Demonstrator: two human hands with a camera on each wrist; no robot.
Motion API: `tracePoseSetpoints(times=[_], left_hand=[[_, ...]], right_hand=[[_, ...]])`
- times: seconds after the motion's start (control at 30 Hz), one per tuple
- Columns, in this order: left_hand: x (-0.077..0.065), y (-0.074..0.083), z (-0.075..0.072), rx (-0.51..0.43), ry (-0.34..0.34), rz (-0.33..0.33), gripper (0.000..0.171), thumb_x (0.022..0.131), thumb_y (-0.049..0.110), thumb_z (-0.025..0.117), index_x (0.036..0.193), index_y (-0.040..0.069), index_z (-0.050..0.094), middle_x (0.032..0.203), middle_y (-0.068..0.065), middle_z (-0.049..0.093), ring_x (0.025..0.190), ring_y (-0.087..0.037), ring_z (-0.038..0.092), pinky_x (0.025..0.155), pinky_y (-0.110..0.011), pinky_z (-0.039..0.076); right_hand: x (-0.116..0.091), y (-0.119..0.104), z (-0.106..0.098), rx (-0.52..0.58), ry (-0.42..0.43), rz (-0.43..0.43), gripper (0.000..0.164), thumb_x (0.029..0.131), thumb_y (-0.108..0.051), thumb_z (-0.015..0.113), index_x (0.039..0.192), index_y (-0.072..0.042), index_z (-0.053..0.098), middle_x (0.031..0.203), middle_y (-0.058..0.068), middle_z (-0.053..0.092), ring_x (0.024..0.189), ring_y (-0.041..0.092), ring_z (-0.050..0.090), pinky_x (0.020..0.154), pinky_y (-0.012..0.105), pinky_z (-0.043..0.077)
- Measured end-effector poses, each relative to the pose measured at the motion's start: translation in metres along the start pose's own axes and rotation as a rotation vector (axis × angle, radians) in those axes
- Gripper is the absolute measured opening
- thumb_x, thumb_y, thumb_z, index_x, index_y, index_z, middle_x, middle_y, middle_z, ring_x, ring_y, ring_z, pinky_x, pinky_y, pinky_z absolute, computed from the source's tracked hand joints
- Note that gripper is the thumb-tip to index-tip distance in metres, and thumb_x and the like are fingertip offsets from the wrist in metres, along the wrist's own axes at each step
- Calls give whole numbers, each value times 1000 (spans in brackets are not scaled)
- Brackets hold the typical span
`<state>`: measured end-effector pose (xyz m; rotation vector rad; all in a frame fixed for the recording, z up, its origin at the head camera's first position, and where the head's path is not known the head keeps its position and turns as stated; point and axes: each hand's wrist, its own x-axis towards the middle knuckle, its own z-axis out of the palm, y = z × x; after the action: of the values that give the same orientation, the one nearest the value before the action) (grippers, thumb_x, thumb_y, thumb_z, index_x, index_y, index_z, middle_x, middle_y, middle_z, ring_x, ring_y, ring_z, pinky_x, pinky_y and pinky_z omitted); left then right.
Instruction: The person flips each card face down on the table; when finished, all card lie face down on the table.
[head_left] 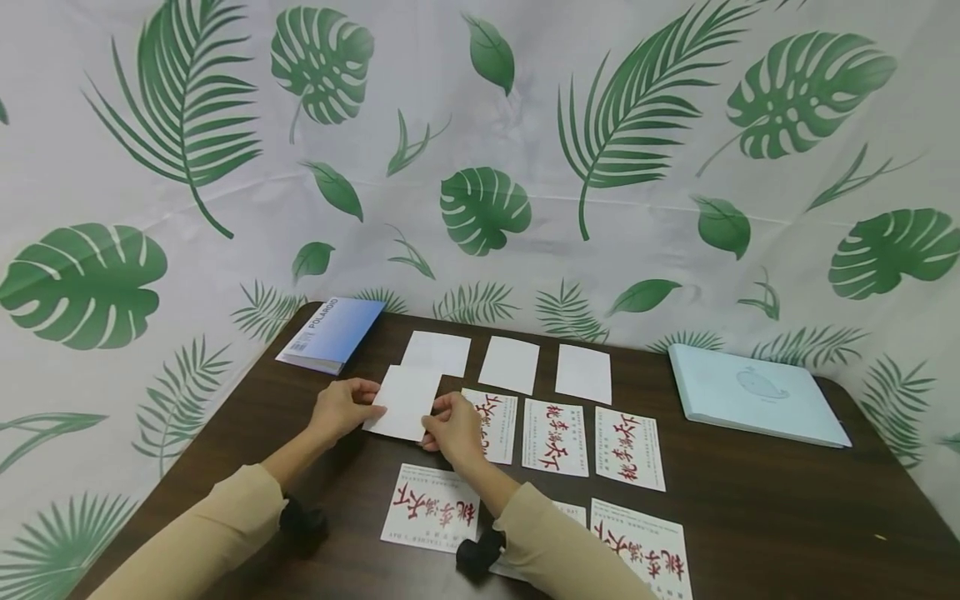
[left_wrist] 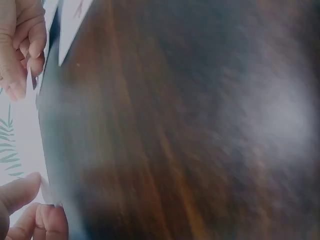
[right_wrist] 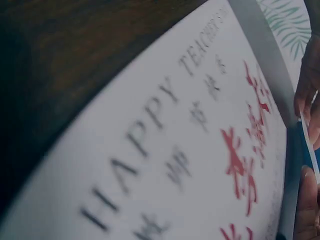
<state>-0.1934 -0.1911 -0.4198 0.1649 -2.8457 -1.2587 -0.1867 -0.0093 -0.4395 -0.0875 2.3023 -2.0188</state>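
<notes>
Both hands hold a white card (head_left: 403, 400) a little above the table, its blank side showing in the head view. The left hand (head_left: 341, 408) pinches its left edge between thumb and fingers. At the lower right corner, the right hand (head_left: 456, 427) pinches it too. The card partly covers a blank white card (head_left: 442, 352) lying behind it. Just right of the right hand, a card with red lettering (head_left: 498, 425) is partly hidden by it. Below the hands lies another red-lettered card (head_left: 431, 507). A "HAPPY TEACHER" card (right_wrist: 165, 135) fills much of the right wrist view.
Two more blank cards (head_left: 509, 365) (head_left: 583, 373) lie in the back row. Several red-lettered cards (head_left: 555, 437) lie nearer, some under the right forearm. A blue POLAROID album (head_left: 333, 329) is at the back left, a pale blue whale album (head_left: 757, 392) at the right. A leaf-print curtain (head_left: 480, 275) hangs behind.
</notes>
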Motion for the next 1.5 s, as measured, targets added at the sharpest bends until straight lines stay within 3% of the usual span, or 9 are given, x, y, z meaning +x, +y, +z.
tracePoseSetpoints(times=[0.43, 0.57, 0.7, 0.83, 0.97, 1.17, 1.27, 1.4, 1.5], left_hand=[[2, -5, -4, 173, -69, 37, 31, 72, 10, 79, 97, -2, 64, 81, -9, 65, 73, -20, 56, 65, -32, 45], [4, -3, -5, 207, -86, 53, 32, 72, 12, 79, 96, -2, 64, 80, -9, 64, 72, -19, 56, 65, -33, 45], [6, -1, -6, 234, -102, 65, 31, 72, 13, 79, 95, -2, 63, 79, -8, 63, 72, -19, 56, 65, -33, 45], [7, -2, -8, 265, -120, 60, 30, 73, 14, 78, 93, -1, 62, 78, -7, 61, 71, -19, 55, 65, -34, 45], [7, -3, -10, 279, -130, 31, 30, 73, 14, 79, 93, -1, 61, 77, -7, 61, 70, -19, 54, 64, -35, 46], [8, -2, -10, 272, -144, 30, 31, 73, 16, 79, 93, 0, 62, 77, -6, 60, 68, -18, 54, 61, -32, 44], [9, 2, -10, 246, -113, 60, 29, 74, 16, 78, 92, -1, 62, 77, -6, 60, 69, -17, 53, 60, -29, 43], [11, 19, -3, 131, -93, 121, 27, 77, 13, 75, 96, -2, 62, 81, -8, 62, 67, -15, 56, 58, -26, 46], [14, 34, 10, -1, -146, 129, 29, 79, 8, 73, 102, -4, 62, 85, -11, 63, 65, -13, 59, 56, -24, 51]], right_hand=[[4, 0, 1, -64, -96, 117, 23, 76, 10, 65, 95, 9, 51, 67, 20, 66, 43, 14, 62, 44, 25, 54], [10, -4, -12, -95, -137, 83, 18, 80, 6, 65, 94, 9, 53, 66, 17, 65, 43, 12, 61, 45, 26, 54], [21, -4, -40, -166, -41, -15, 15, 83, 2, 64, 94, 9, 57, 69, 15, 64, 45, 9, 59, 45, 26, 54], [31, 0, -74, -352, 94, -30, 21, 81, -1, 67, 99, 8, 61, 68, 10, 62, 46, 10, 56, 45, 23, 51], [35, 4, -94, -514, 90, 1, 27, 79, -3, 71, 103, 5, 61, 69, 6, 60, 45, 9, 55, 45, 20, 48], [37, 5, -101, -659, 43, -21, 29, 74, -2, 75, 98, 4, 59, 69, 5, 57, 47, 11, 54, 47, 23, 46], [37, 3, -103, -719, 28, -45, 29, 73, -4, 76, 94, 2, 57, 70, 6, 56, 56, 15, 52, 53, 24, 42], [37, 0, -106, -747, 33, -75, 31, 73, -4, 77, 90, -2, 51, 73, 5, 51, 65, 17, 45, 57, 26, 37], [37, 2, -107, -751, 41, -118, 31, 73, -2, 76, 88, -5, 48, 72, 3, 50, 63, 17, 44, 55, 25, 35]])
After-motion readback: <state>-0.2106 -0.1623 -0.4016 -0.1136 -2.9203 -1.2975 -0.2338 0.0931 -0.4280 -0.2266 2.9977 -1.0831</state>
